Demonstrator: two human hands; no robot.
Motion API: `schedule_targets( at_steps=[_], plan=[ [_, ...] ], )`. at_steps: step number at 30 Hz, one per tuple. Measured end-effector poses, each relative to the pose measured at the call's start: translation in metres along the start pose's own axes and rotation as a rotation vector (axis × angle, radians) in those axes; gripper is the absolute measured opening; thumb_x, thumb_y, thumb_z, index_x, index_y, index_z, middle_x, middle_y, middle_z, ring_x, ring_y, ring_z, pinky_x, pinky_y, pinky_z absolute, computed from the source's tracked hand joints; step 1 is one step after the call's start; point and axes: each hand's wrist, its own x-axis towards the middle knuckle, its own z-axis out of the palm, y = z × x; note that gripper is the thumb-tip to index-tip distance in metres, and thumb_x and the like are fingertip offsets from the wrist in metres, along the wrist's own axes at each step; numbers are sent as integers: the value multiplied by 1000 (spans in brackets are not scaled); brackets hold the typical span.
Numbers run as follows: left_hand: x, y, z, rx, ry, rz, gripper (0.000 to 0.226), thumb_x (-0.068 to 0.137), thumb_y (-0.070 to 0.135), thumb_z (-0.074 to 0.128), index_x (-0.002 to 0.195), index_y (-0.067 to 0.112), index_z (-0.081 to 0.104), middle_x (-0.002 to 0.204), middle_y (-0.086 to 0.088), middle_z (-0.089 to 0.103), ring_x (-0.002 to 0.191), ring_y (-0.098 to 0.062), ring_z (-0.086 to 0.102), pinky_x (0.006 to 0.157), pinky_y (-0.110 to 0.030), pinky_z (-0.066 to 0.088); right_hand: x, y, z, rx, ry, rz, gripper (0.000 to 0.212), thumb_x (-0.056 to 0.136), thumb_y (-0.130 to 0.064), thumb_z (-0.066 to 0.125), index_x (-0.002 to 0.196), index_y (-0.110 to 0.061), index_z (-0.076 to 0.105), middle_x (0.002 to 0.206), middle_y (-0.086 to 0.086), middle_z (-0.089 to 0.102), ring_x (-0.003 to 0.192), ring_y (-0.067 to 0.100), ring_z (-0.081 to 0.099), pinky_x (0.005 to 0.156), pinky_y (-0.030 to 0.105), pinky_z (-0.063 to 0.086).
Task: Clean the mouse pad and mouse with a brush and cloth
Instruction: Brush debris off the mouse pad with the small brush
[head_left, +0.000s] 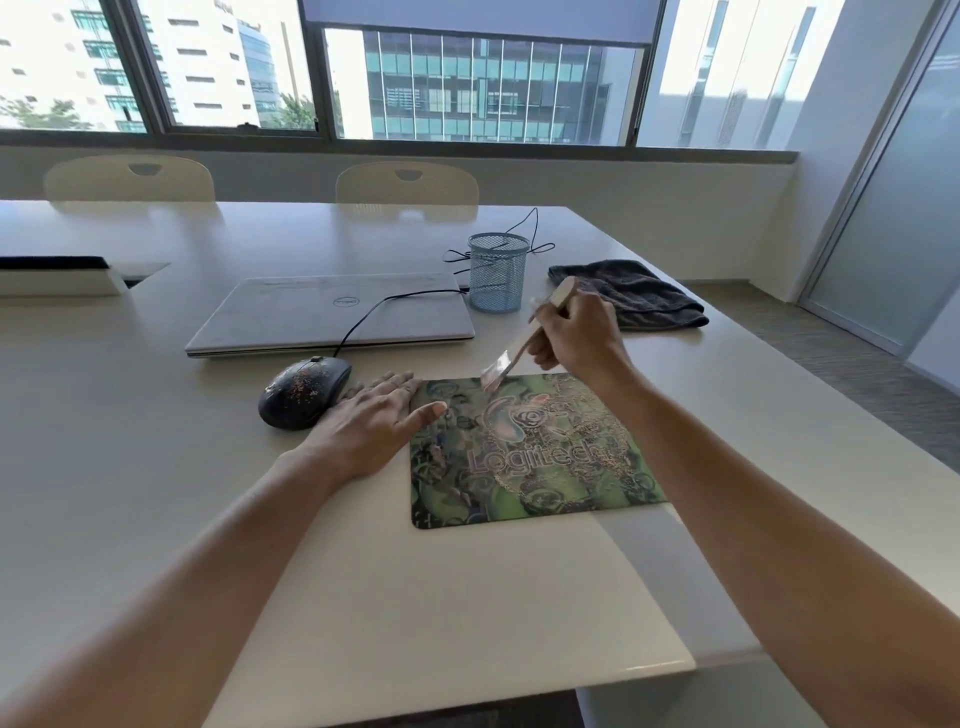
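Mouse pad (530, 457) pinned under flat, spread left hand (374, 421); right hand (576, 332) fingers grip tilted brush (524, 338).

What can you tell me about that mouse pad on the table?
The mouse pad is a thin, flat rectangle with rounded corners, printed in green and dark swirls with the word Logitech. Fine crumbs are scattered over it. It lies flat near the table edge. The left hand rests by its left edge, thumb on it; brush bristles meet its far edge.
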Motion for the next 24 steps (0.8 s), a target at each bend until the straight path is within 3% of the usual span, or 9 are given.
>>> schedule_targets(
  at_steps=[4,7,10,12,15,17,20,24],
  plan=[
    [0,-2,2,19,-35,-12,84,80,70,13,148,21,13,157,5,8,144,-8,3,118,-31,3,-5,9,-3,-7,-12,58,31,95,-18,50,88,9,63,58,6,61,30,-1,51,38,11,46],
    [0,-2,2,16,-37,-12,93,72,74,8,148,22,12,157,6,8,144,-7,2,118,-32,3,-2,16,-24,-158,49,42,29,95,-17,51,92,10,62,68,13,65,30,-4,51,36,10,44],
    [1,-2,3,19,-31,-9,96,68,76,6,148,23,12,157,6,7,144,-7,1,116,-30,1,3,17,-39,-374,136,-6,32,94,-20,48,88,7,65,75,19,70,47,11,63,50,25,53],
    [1,-2,3,17,-22,-2,96,69,76,7,148,22,12,157,6,7,144,-7,1,115,-29,0,5,13,-39,-379,164,-26,34,95,-20,48,88,8,65,75,22,70,60,24,68,60,38,57],
    [1,-3,4,11,-23,5,97,69,76,7,148,20,12,157,5,7,144,-7,1,115,-28,-1,2,5,-21,-93,80,19,31,95,-18,50,92,10,62,65,14,65,37,3,58,44,20,54],
    [1,-3,4,12,-22,8,97,70,75,7,148,20,12,157,4,7,144,-8,1,116,-29,0,-1,4,-10,25,18,57,30,95,-17,51,90,10,63,60,11,63,31,2,54,39,16,49],
    [1,-2,3,16,-19,12,97,70,75,7,148,19,13,157,4,8,144,-8,2,116,-30,1,-5,12,-12,-11,1,76,29,94,-16,51,91,10,63,58,6,61,31,0,53,38,13,47],
    [1,-2,4,19,-16,16,96,70,75,7,148,19,14,157,4,8,144,-8,3,116,-29,1,-2,23,-39,-218,82,41,30,94,-18,51,91,9,63,68,15,66,30,-4,51,39,11,47]
  ],
)
